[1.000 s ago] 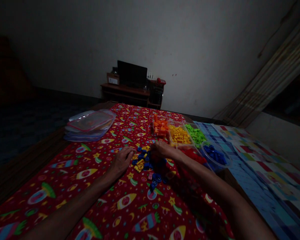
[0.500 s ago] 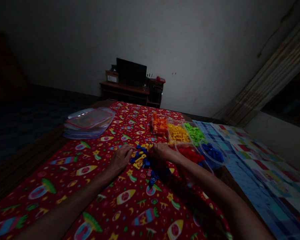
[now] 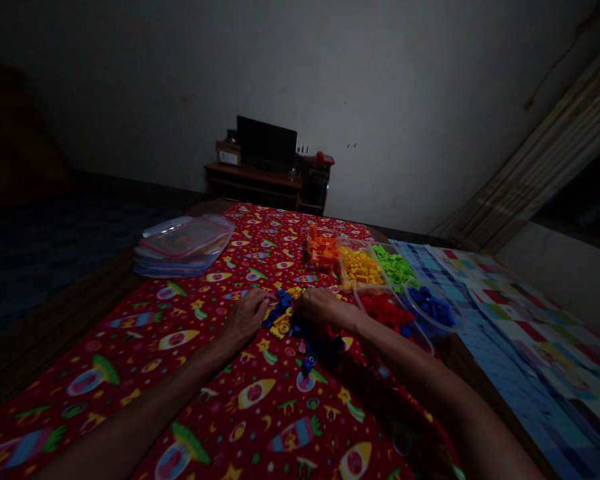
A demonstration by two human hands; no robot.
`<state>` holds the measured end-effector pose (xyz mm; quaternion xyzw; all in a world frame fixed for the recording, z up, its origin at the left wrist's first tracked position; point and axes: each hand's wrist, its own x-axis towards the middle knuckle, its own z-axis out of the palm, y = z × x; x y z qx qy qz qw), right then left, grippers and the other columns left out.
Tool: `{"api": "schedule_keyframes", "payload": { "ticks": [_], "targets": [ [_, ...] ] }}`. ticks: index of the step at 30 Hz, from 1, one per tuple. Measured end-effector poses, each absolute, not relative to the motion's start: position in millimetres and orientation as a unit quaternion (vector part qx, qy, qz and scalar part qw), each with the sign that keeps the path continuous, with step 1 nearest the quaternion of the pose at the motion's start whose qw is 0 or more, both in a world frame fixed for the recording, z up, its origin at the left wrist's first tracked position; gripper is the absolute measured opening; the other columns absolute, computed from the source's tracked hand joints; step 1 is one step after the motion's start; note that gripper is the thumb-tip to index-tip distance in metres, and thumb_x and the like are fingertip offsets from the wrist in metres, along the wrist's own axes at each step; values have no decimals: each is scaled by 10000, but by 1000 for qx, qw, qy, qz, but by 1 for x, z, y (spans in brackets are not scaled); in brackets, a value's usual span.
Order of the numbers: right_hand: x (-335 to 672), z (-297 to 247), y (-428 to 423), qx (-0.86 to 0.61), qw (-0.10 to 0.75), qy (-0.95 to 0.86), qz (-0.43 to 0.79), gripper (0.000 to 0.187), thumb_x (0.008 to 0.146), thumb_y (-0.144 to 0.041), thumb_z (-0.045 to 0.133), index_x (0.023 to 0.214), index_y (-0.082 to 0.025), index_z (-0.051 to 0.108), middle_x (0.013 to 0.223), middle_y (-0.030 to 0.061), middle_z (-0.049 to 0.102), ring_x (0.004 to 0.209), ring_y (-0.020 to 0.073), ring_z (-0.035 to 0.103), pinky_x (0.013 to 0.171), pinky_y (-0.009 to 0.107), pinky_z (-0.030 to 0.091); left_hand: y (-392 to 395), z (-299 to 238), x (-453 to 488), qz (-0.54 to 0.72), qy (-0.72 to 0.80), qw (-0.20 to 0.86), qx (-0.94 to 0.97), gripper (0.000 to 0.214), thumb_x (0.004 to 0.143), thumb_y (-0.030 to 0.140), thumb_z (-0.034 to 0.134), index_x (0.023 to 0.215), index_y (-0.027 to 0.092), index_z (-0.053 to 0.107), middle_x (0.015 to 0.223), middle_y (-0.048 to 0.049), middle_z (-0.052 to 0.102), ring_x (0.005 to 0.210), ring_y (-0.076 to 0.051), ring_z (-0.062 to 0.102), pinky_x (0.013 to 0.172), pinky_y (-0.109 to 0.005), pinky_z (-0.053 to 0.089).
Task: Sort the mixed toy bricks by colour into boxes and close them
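A small heap of blue and yellow toy building pieces [image 3: 281, 321] lies on the red patterned cloth [image 3: 250, 427]. At its left edge rests my left hand [image 3: 247, 315], with the forefinger stretched toward the heap and nothing visible in it. My right hand [image 3: 321, 308] reaches over the heap's right side, its fingers drawn together and pointing down among the pieces. What they hold, if anything, is hidden in shadow. Nearer to me, a few loose blue pieces [image 3: 310, 362] lie apart from the heap, below my right wrist.
Beyond my right hand stand clear containers of orange pieces [image 3: 323, 252], yellow pieces [image 3: 360, 267], green pieces [image 3: 393, 268], red pieces [image 3: 384, 312] and blue pieces [image 3: 431, 307]. A stack of clear lids [image 3: 185, 247] lies at the left. A monitor [image 3: 267, 143] stands against the wall.
My right hand has shifted slightly left over the heap, covering more of its right side. My left hand stays at the heap's edge. The whole view has drifted slightly.
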<state>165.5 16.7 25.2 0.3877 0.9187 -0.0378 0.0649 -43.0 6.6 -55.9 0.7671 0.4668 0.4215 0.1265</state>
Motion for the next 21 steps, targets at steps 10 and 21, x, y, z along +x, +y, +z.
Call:
{"api": "schedule_keyframes", "payload": {
  "ticks": [10,21],
  "targets": [
    [191,27,34,402,11,904,-146,247,816,-116,493,936,-110,709,824,71,696,686,124,591,568,191,348,5,-54,-43,418,466,124,770,304,884,301,363,826,186,638,837,-63,654,815,-188,623,755,-317,507],
    [195,28,25,425,21,902,-78,214,833,-138,509,919,-116,703,817,78,675,693,133,563,590,213,345,4,-52,-42,412,470,122,771,304,881,303,368,819,196,646,844,-60,660,811,-185,622,747,-310,508]
  ]
}}
